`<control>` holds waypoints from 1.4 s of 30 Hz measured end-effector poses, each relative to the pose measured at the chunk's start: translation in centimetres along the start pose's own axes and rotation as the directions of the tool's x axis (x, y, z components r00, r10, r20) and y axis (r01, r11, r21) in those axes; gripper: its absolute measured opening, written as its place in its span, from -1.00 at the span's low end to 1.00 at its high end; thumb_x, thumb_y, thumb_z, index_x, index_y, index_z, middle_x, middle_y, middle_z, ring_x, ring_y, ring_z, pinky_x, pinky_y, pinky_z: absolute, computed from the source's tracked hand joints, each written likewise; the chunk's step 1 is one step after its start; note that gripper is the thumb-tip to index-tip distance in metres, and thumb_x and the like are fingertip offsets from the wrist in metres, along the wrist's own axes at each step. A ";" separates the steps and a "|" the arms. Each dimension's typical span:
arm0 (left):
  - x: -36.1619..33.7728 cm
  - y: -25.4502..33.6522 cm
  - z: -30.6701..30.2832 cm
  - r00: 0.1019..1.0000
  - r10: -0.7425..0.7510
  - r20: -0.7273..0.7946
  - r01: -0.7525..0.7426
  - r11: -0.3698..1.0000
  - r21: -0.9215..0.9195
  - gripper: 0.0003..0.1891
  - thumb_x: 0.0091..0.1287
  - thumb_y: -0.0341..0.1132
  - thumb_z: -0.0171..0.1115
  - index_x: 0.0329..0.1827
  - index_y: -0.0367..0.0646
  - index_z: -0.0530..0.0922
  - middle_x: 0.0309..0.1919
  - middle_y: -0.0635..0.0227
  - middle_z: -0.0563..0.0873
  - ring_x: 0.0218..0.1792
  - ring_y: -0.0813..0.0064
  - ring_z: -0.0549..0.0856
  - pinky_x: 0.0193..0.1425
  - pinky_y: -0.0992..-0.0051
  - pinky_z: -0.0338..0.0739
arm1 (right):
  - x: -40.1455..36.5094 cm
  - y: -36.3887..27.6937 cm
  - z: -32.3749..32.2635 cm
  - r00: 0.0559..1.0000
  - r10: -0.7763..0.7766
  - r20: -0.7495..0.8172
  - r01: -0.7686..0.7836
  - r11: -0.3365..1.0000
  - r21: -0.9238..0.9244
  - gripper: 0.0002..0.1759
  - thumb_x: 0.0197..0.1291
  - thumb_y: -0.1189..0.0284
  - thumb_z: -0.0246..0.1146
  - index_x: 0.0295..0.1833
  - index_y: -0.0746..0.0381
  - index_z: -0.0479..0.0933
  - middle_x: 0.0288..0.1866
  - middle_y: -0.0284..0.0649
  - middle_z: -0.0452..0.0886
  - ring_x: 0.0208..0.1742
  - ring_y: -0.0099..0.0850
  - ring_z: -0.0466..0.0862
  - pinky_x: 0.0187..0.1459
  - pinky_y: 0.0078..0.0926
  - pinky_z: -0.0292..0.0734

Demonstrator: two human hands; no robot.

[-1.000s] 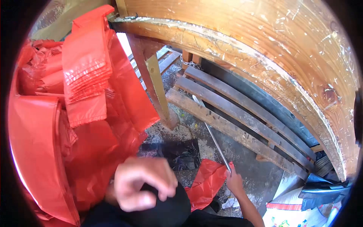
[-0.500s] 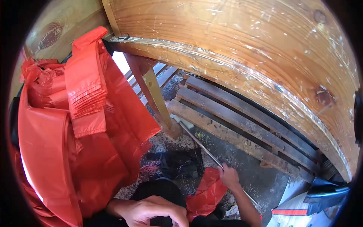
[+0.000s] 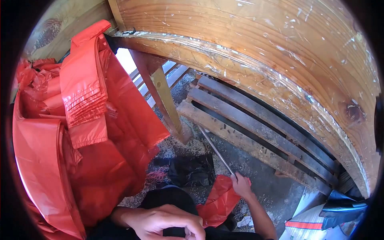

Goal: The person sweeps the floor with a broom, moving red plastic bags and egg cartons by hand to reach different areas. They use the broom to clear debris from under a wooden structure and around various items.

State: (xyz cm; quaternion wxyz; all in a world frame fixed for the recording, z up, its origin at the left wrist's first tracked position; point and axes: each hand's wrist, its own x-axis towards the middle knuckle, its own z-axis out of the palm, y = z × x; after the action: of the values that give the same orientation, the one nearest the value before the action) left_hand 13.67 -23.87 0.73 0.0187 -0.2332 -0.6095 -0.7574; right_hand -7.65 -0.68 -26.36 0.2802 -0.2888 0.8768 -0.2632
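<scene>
Slim silver metal rod (image 3: 217, 152) slants over the grey gritty floor (image 3: 258, 170), gripped in the right hand (image 3: 241, 185). Nearest, the left hand (image 3: 166, 222) curls loosely, thumb and fingers apart, near hanging glossy red plastic bags (image 3: 108, 160). Beyond it lies 1 crumpled black plastic sheet (image 3: 191, 170). Farther, the rod's far end is near a brown slatted wooden pallet (image 3: 240, 120).

The left grip (image 3: 170, 221) is held loosely curled near; the right grip (image 3: 241, 185), farther right, is closed, its forearm (image 3: 260, 214) slanted.
</scene>
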 end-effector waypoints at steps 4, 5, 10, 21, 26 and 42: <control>-0.3 0.4 0.4 1.000 -0.028 -0.002 0.028 0.998 0.062 -0.82 0.43 -0.40 0.12 -0.09 -0.38 0.53 -0.33 0.18 0.62 -0.38 0.34 0.64 -0.30 0.43 0.52 | 0.9 3.6 1.9 0.969 -0.218 -0.120 0.220 0.976 0.005 -0.65 0.42 0.20 0.05 -0.25 0.28 0.47 -0.51 0.03 0.57 -0.50 0.09 0.57 -0.43 -0.12 0.47; -0.3 0.5 0.3 1.000 -0.025 -0.002 0.025 0.997 0.067 -0.82 0.43 -0.40 0.12 -0.09 -0.38 0.53 -0.33 0.18 0.62 -0.38 0.34 0.64 -0.30 0.43 0.52 | -0.2 5.0 1.5 0.997 -0.075 0.030 0.065 0.963 0.260 -0.63 0.45 0.17 0.01 -0.26 0.25 0.46 -0.57 -0.12 0.51 -0.57 -0.13 0.53 -0.49 -0.25 0.41; -0.3 0.1 -0.2 0.999 0.043 0.027 -0.045 0.998 0.053 -0.83 0.43 -0.41 0.10 -0.10 -0.37 0.54 -0.32 0.17 0.63 -0.37 0.31 0.64 -0.29 0.41 0.52 | -6.8 5.5 -3.6 0.815 0.085 0.573 -0.559 0.374 0.740 -0.56 0.51 0.04 -0.12 -0.26 0.15 0.39 -0.68 -0.50 0.18 -0.76 -0.68 0.15 -0.74 -0.64 0.07; -0.2 -0.2 -0.6 0.997 0.067 0.032 -0.068 0.997 0.031 -0.88 0.39 -0.46 0.09 -0.17 -0.35 0.56 -0.32 0.17 0.64 -0.35 0.25 0.66 -0.27 0.38 0.54 | -16.3 6.0 -6.1 0.802 0.402 0.442 -0.596 0.488 0.638 -0.59 0.49 0.06 -0.06 -0.29 0.15 0.36 -0.70 -0.47 0.15 -0.77 -0.65 0.09 -0.76 -0.61 -0.03; -0.2 0.1 -0.6 0.999 0.043 0.027 -0.044 0.997 0.060 -0.90 0.38 -0.48 0.09 -0.21 -0.34 0.56 -0.33 0.16 0.63 -0.34 0.21 0.65 -0.25 0.37 0.54 | -17.9 8.6 -2.9 0.811 0.440 0.386 -0.580 0.508 0.637 -0.58 0.48 0.05 -0.04 -0.30 0.16 0.36 -0.72 -0.44 0.16 -0.79 -0.63 0.11 -0.76 -0.60 -0.02; 0.6 -0.5 0.2 0.995 -0.069 0.076 0.063 0.994 0.087 -0.85 0.39 -0.53 0.10 -0.13 -0.46 0.57 -0.29 0.07 0.65 -0.28 0.19 0.69 -0.19 0.31 0.59 | -25.5 12.1 -7.6 0.848 -0.418 -0.325 0.143 0.771 -0.620 -0.70 0.33 0.14 0.18 -0.27 0.16 0.49 -0.67 -0.29 0.39 -0.72 -0.42 0.40 -0.70 -0.45 0.23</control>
State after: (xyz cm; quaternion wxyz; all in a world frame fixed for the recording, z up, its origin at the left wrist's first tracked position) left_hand 13.05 -23.38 0.49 -0.0206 -0.2416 -0.6488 -0.7213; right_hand 0.33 26.68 -19.88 -0.0720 -0.4226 0.8994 -0.0851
